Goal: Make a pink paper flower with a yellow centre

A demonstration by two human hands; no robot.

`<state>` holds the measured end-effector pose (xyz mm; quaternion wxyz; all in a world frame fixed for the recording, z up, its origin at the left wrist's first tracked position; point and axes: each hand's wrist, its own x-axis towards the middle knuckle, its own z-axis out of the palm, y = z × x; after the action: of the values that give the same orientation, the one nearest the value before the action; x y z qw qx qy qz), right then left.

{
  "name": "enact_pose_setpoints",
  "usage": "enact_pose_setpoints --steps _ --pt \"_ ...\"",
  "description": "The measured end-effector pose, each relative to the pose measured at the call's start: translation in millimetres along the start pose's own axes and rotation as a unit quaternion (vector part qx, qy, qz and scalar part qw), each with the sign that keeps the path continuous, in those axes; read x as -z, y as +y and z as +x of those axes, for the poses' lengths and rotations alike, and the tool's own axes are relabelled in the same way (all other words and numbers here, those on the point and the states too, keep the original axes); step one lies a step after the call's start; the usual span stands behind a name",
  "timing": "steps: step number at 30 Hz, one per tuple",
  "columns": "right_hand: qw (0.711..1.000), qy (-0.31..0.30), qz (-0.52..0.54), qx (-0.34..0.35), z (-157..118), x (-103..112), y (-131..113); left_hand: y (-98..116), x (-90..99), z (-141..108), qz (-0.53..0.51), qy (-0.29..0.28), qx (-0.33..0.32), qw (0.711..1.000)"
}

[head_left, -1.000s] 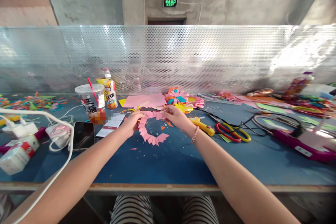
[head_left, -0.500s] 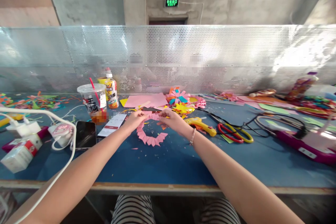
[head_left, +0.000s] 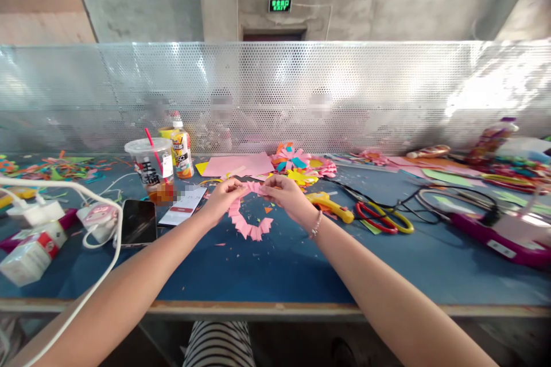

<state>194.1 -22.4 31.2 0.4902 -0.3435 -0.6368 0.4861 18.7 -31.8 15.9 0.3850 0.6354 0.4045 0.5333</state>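
Note:
A long pink paper strip, cut and folded into pointed petals, curls down in an open loop above the blue table. My left hand pinches its upper part between thumb and fingers. Close by on the other side, my right hand pinches the strip's upper end, with a short stretch of pink paper showing between the two hands. The strip's lower end hangs loose under my right hand. Beyond the hands lie a pink paper sheet and a multicoloured paper flower.
Right of my hands are a yellow glue gun and red-and-yellow scissors. A drink cup, a juice bottle and a phone stand or lie to the left. A purple power strip with cables sits far right.
The strip's hanging loop has tightened and its loose end has shifted slightly left. Both hands stay near the same place, still gripping the upper part. One striped knee has left view.

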Motion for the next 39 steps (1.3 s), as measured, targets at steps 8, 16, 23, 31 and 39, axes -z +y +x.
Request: enact_pose_setpoints --steps 8,16,23,31,39 --pt "0.995 0.013 -0.056 0.087 -1.0 3.6 -8.6 13.3 -3.5 -6.1 -0.021 0.015 -0.007 1.000" --pt "0.982 0.051 -0.102 0.149 -3.4 3.5 -20.1 16.1 -10.7 -10.7 -0.040 0.017 -0.015 0.999" --pt "0.979 0.043 -0.145 0.138 -2.3 5.4 -16.5 19.2 -11.3 -14.2 -0.044 -0.033 0.052 0.997" --pt "0.974 0.044 -0.177 0.132 -1.5 4.5 -14.1 14.9 -6.0 -10.2 0.037 -0.016 0.034 0.999" --pt "0.972 0.036 -0.188 0.137 -3.4 -1.5 -14.2 15.1 -6.9 -10.4 0.073 0.007 -0.002 0.997"
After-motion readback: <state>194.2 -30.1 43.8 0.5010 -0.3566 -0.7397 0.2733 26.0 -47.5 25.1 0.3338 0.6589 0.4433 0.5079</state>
